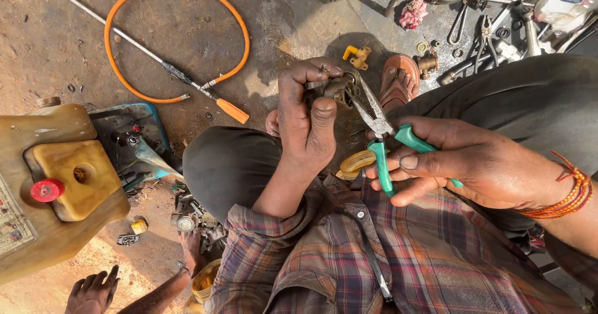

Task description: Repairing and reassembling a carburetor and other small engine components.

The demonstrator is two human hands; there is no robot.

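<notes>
Two hands busy: left hand [306, 118] clenches grimy metal fitting [337, 88]; right hand [470, 164] squeezes green-handled steel needle-nose pliers [379, 127].

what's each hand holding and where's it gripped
The left hand is closed around a small grimy metal part, gripping its body. The right hand holds pliers by their green handles, tips at the part.

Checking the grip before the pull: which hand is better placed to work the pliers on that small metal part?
The right hand: it grips the green-handled pliers, tips at the metal part. The left hand is wrapped around that part.
</notes>
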